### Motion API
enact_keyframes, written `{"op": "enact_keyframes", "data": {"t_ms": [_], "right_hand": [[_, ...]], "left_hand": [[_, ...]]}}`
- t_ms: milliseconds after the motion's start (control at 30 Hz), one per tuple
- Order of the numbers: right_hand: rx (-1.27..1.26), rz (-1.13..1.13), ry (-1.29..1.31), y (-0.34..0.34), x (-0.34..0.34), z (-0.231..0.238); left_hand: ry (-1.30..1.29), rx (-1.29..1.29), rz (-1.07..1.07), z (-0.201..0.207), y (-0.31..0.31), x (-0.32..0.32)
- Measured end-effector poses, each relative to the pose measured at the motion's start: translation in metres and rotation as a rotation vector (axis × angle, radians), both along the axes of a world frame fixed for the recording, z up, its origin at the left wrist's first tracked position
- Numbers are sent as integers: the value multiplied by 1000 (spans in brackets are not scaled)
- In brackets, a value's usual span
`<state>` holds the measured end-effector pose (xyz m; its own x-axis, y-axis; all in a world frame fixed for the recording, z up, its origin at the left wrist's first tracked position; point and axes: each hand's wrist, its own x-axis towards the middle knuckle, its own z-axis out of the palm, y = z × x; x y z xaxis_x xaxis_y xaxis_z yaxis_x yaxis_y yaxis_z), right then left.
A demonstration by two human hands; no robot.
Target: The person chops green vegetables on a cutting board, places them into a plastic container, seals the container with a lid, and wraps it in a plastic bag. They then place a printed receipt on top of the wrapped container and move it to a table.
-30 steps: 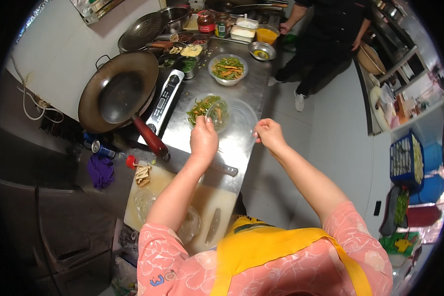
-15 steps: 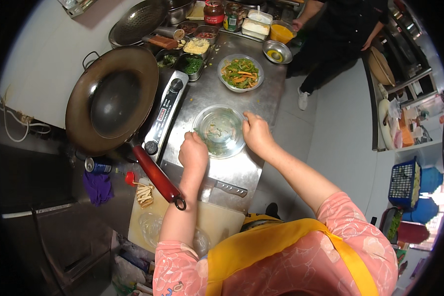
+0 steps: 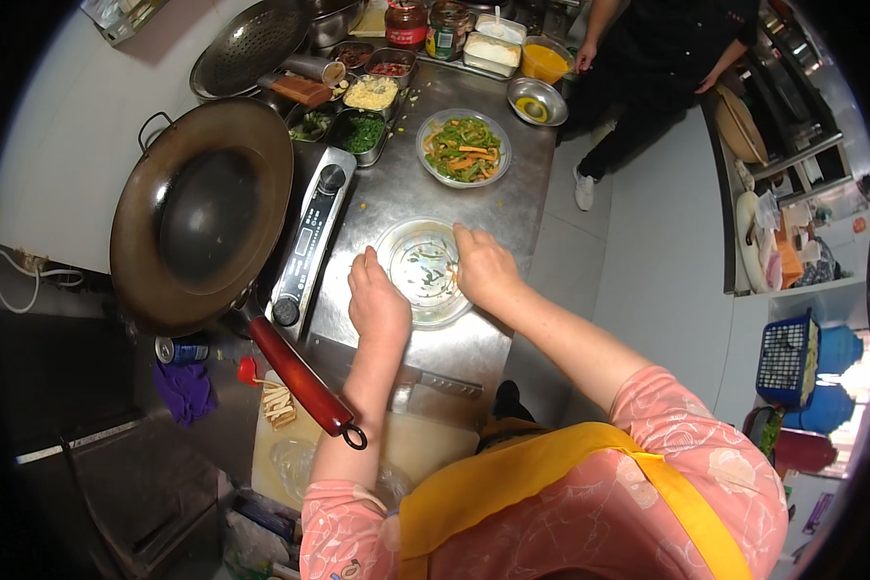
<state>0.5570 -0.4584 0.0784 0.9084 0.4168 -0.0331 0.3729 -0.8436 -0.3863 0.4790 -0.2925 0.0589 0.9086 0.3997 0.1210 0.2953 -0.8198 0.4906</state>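
Observation:
A round clear plastic bowl (image 3: 414, 232) stands on the steel counter in front of me, with a few green and orange scraps inside. My left hand (image 3: 378, 302) is at its left side, fingers stretched out and together, holding nothing. At the right rim, my right hand (image 3: 487, 269) has its fingers curled over the edge and grips the bowl; its thumb side is partly hidden. Beyond it sits another clear bowl filled with shredded green and orange vegetables (image 3: 464, 150).
A large wok (image 3: 208, 208) rests on the induction cooker (image 3: 309, 242), its red handle (image 3: 300, 377) reaching over my left forearm. A cleaver (image 3: 430, 384) lies by the cutting board (image 3: 425, 440). Ingredient tins (image 3: 362, 135) and jars (image 3: 406, 27) stand far left. A person (image 3: 662, 68) stands far right.
My left hand's fingers have straightened and come away from the bowl's rim. My right hand has shifted inward over the right rim. The whole view has moved slightly.

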Motion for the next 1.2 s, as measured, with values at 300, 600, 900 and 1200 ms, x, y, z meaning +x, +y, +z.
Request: {"op": "enact_keyframes", "data": {"t_ms": [300,600,900,1200], "right_hand": [[38,207,59,7,40,-2],[426,119,146,4,47,-31],[219,389,-22,9,37,-6],[597,-370,255,-26,31,-50]], "left_hand": [[21,17,-379,14,9,4],[177,176,-407,35,-8,4],[141,201,-506,35,-12,10],[-216,-363,220,-19,9,11]]}}
